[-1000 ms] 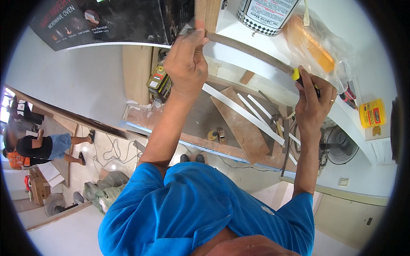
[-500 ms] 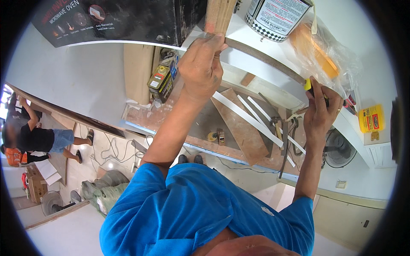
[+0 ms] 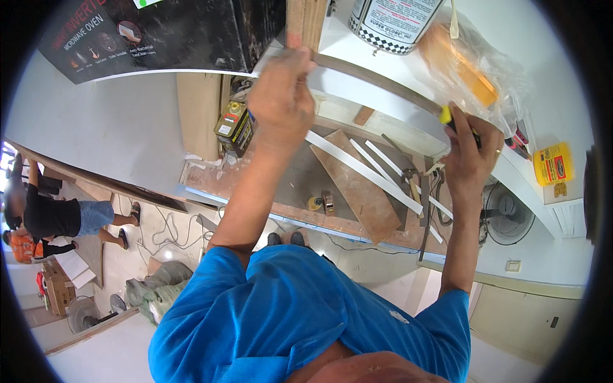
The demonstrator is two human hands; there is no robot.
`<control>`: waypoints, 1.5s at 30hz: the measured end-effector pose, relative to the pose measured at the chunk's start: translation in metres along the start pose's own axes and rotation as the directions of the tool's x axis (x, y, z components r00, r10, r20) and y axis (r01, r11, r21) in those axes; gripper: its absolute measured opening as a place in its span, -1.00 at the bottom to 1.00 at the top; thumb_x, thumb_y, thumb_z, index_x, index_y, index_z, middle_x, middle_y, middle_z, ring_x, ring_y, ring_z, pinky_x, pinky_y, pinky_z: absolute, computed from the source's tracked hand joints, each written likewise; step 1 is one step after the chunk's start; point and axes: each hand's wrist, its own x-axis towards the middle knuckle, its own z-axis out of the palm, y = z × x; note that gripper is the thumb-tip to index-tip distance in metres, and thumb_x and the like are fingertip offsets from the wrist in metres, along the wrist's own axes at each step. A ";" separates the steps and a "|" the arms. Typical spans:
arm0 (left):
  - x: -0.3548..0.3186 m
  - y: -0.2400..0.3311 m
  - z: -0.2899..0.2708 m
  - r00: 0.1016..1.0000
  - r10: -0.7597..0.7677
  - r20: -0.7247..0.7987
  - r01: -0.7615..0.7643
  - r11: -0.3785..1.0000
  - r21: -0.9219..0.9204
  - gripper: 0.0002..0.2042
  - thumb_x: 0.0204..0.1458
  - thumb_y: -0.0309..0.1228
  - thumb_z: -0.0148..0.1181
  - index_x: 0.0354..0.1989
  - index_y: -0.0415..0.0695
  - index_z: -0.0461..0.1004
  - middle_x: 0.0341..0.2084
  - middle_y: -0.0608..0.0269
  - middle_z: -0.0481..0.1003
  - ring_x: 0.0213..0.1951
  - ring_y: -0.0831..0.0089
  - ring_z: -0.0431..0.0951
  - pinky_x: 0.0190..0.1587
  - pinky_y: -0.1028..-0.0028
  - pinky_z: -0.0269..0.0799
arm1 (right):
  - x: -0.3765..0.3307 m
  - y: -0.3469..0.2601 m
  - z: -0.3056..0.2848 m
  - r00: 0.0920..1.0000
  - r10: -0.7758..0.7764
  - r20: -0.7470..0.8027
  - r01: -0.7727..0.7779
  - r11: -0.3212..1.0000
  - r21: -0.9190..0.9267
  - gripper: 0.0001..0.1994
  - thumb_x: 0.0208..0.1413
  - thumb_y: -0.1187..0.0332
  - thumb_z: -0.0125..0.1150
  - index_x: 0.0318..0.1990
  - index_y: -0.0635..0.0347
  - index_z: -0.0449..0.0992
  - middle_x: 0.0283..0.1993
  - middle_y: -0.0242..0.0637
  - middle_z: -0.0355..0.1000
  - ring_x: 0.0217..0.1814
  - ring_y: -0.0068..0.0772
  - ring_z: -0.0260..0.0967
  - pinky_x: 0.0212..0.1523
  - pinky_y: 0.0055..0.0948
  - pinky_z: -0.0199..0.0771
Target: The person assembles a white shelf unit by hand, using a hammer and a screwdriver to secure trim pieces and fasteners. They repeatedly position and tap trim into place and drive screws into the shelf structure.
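Comparing this moment with half a second earlier, we find the view shifted, so that both hands, the metal tin [image 3: 393, 25] and the black carton [image 3: 166, 38] appear farther left. We note a green patch [image 3: 144, 2] at the carton's upper edge, now in sight, and the left hand [image 3: 280, 99], sharper before, now blurred by motion. The right hand's hold is unchanged.

We locate the long flat tool [image 3: 389, 81] along the front edge of the white shelf [image 3: 338, 45], below the tin. Its long axis slopes from upper left to lower right; the yellow-and-black handle [image 3: 446, 115] forms the right, lower end, and the grey-brown blade points left toward the wooden post [image 3: 304, 25]. The blade looks bowed, as straight edges do in this lens.

We see both forearms rise from the blue sleeves, well apart. The right hand is bent inward at the tool's end, its fingers closed round the handle. The left hand reaches higher, its fingers bunched at the blade's far end; we cannot tell whether they grip or merely press it.
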 end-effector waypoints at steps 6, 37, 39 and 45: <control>0.001 -0.007 -0.005 0.999 -0.054 0.001 0.054 0.998 -0.026 -0.61 -0.05 -0.90 0.19 -0.06 -0.28 0.63 -0.29 0.07 0.67 -0.30 0.33 0.72 -0.28 0.47 0.67 | 0.004 -0.010 0.003 1.000 0.005 0.010 -0.005 1.000 -0.002 -0.47 -0.08 0.52 0.52 0.12 -0.15 0.72 -0.06 -0.43 0.47 0.02 -0.31 0.37 0.14 -0.27 0.32; 0.006 -0.001 -0.005 0.996 0.078 0.030 -0.081 0.993 0.089 -0.59 -0.07 -0.91 0.15 -0.07 -0.27 0.63 -0.33 0.06 0.66 -0.34 0.35 0.70 -0.29 0.48 0.63 | 0.006 -0.006 -0.001 1.000 0.000 -0.002 0.000 1.000 0.003 -0.47 -0.08 0.57 0.51 0.11 -0.11 0.73 -0.12 -0.41 0.45 -0.01 -0.30 0.36 0.09 -0.26 0.35; 0.003 -0.001 -0.002 0.999 0.026 0.031 -0.026 1.000 0.002 -0.60 -0.05 -0.90 0.14 -0.07 -0.28 0.63 -0.32 0.05 0.67 -0.35 0.36 0.70 -0.30 0.49 0.64 | 0.004 -0.002 -0.001 1.000 0.009 -0.009 -0.009 1.000 0.000 -0.47 -0.08 0.57 0.50 0.12 -0.11 0.73 -0.12 -0.40 0.46 0.01 -0.30 0.35 0.09 -0.25 0.35; 0.001 -0.006 -0.006 0.999 -0.031 0.019 0.030 0.999 0.020 -0.64 -0.02 -0.88 0.19 -0.07 -0.28 0.63 -0.30 0.05 0.67 -0.33 0.35 0.71 -0.29 0.50 0.63 | 0.012 -0.012 0.000 1.000 -0.002 0.002 0.002 1.000 0.015 -0.48 -0.08 0.57 0.50 0.10 -0.09 0.73 -0.11 -0.39 0.46 0.02 -0.29 0.35 0.10 -0.25 0.34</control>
